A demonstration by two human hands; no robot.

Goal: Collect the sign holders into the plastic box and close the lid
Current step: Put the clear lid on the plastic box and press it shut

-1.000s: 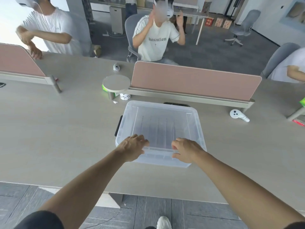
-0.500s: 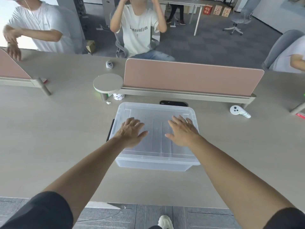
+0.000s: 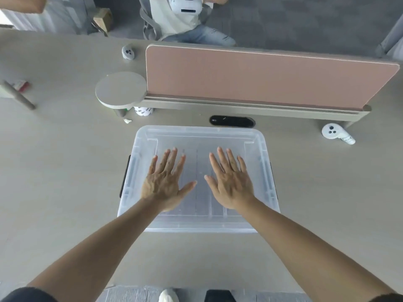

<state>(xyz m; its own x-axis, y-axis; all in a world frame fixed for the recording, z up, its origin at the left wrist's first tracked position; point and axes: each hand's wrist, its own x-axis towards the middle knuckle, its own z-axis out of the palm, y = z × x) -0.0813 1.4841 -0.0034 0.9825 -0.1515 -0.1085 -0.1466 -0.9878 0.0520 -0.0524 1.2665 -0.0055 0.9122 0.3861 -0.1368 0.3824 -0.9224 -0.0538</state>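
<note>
A: Two hands visible?
B: Yes. Left hand (image 3: 163,184) and right hand (image 3: 231,184), palms down, side by side, flat on lid (image 3: 196,138) of plastic box (image 3: 196,228).
A: Fingers?
B: Straight and spread wide on both. Thumbs angled toward each other, not touching. Nothing gripped, just resting on the lid.
A: Box position?
B: On table (image 3: 65,171), centre, toward near edge. Lid lying over the whole top. Black latch (image 3: 124,177) on box's left side. Black cable port (image 3: 232,121) just behind box, between it and pink divider (image 3: 261,79).
A: Sign holders?
B: Cannot tell. Only faint straight lines through cloudy plastic.
A: Anything else?
B: White controller (image 3: 333,132) right of box, apart from it, by divider's foot. Second controller (image 3: 128,52) past divider's left end. Round shelf (image 3: 121,89) at that same end. Seated person (image 3: 187,25) across the table.
</note>
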